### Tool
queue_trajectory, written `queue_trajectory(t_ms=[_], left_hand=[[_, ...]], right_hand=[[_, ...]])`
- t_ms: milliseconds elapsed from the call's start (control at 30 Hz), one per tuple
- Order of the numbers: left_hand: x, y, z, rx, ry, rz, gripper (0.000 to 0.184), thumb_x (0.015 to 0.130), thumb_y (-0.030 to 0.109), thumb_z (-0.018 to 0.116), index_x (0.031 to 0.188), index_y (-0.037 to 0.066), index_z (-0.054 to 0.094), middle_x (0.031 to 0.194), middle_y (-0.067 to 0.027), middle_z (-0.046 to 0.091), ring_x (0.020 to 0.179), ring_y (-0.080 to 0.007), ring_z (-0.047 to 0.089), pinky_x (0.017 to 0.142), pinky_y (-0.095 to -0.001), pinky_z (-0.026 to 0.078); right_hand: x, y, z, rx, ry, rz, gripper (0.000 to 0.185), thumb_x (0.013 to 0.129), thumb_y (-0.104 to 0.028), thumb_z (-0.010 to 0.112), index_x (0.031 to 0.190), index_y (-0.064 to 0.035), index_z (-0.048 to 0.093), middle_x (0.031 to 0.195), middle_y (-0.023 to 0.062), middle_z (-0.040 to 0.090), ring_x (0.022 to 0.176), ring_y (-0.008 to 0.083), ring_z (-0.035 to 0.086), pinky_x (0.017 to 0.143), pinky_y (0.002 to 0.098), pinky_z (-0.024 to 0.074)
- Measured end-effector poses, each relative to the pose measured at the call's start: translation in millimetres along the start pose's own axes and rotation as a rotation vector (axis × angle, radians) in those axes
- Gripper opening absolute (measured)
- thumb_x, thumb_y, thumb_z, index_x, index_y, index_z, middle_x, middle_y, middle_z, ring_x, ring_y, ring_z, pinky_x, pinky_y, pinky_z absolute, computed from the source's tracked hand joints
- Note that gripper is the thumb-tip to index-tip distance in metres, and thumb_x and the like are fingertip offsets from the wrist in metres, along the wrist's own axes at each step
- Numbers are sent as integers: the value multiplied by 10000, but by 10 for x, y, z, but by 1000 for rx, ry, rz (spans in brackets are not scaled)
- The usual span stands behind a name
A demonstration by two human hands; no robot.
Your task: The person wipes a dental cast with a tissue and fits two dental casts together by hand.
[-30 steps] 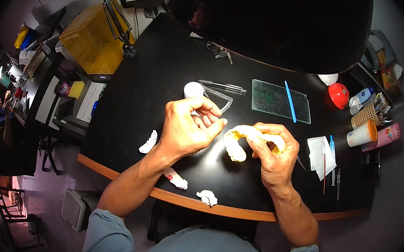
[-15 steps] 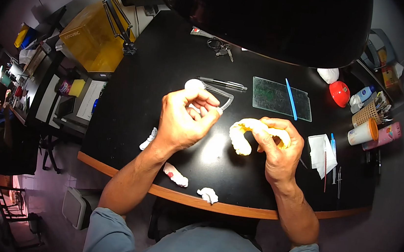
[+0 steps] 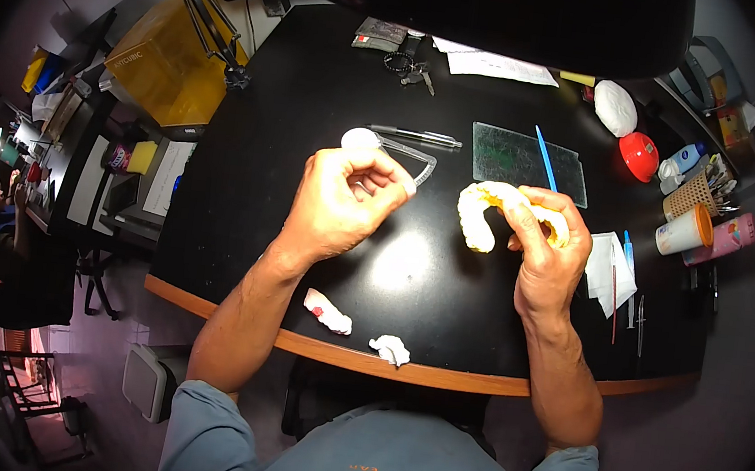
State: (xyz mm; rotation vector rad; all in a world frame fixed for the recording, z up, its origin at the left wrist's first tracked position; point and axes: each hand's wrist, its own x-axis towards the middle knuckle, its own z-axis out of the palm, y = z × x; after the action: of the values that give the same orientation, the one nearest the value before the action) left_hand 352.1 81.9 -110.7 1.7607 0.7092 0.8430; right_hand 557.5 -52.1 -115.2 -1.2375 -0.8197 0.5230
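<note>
My right hand point(image 3: 548, 258) grips a cream and yellow horseshoe-shaped dental model point(image 3: 481, 217), with the thumb across its right side. The model is held above the black desk, its left arm free of the fingers. My left hand point(image 3: 339, 204) is closed, thumb and fingers drawn together; a small pale spot shows at the fingertips, too small to name. Just beyond that hand lie a round white object point(image 3: 360, 139), a clear plastic measuring piece point(image 3: 413, 160) and a pen point(image 3: 416, 136). A glass slab point(image 3: 509, 162) with a blue stick-like tool point(image 3: 545, 157) lies past the model.
Crumpled white tissues point(image 3: 390, 350) and a red-stained one point(image 3: 329, 313) lie near the wooden desk edge point(image 3: 418, 374). Thin tools rest by a white paper point(image 3: 611, 274). Rightward stand a red bowl point(image 3: 638, 156) and an orange-rimmed cup point(image 3: 683, 231). A black lamp hood point(image 3: 511, 15) overhangs the desk.
My right hand has moved right and slightly up with the dental model. My left fingers have closed further. The view has shifted, showing more papers at the desk's far side.
</note>
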Motion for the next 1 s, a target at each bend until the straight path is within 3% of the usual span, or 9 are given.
queue_trajectory(t_ms=[67,267,567,667,767,867,900,1000], left_hand=[[-6,23,5,-5,-73,-78,207,873,-9,785,1073,-50,749,893,-78,736,795,-78,682,729,-198,561],[-1,87,-13,-126,-138,-141,338,862,-26,772,1187,-96,709,1035,-182,764,917,-150,740,856,-260,611],[-2,98,-67,-339,-240,-252,385,843,-53,778,1218,-87,697,1047,-189,764,925,-184,754,858,-296,623],[7,101,-107,-368,-275,-286,415,847,-25,799,1240,-91,686,1100,-204,762,999,-203,757,931,-298,607],[-13,111,-48,-396,-201,-249,276,855,-18,788,1119,-68,722,961,-141,758,807,-140,736,720,-260,614],[-5,164,-137,-307,-179,-344,89,906,49,767,929,-17,711,782,-44,678,604,-51,598,503,-208,474],[14,33,-134,-302,-127,-212,154,988,125,690,862,44,656,665,12,557,504,-13,424,420,-204,308],[88,-72,-235,-460,34,-58,204,1066,154,539,1138,3,656,692,-16,581,518,-45,450,466,-212,370]], right_hand=[[12,0,-18,8,13,8,188,892,-43,804,1054,8,725,888,45,734,690,49,637,563,186,493],[98,23,-112,41,90,1,178,892,-50,804,1048,-4,729,911,53,732,739,65,659,572,198,496],[130,28,-148,45,100,-7,177,900,-64,804,1051,-12,729,913,49,730,760,70,669,582,203,501],[115,19,-128,46,92,4,176,902,-67,803,1052,-12,729,917,50,732,759,70,672,583,200,503],[117,16,-122,47,89,3,175,903,-65,802,1052,-9,728,917,52,734,759,70,674,584,200,504],[118,10,-132,46,96,-4,175,901,-59,799,1051,-5,727,913,54,735,762,71,675,582,202,500],[133,11,-140,46,102,-8,175,900,-57,799,1051,-4,727,913,55,735,763,71,675,581,202,497],[176,-19,-173,79,130,-9,169,901,-50,789,1048,-2,722,919,66,741,786,90,696,580,204,482]])
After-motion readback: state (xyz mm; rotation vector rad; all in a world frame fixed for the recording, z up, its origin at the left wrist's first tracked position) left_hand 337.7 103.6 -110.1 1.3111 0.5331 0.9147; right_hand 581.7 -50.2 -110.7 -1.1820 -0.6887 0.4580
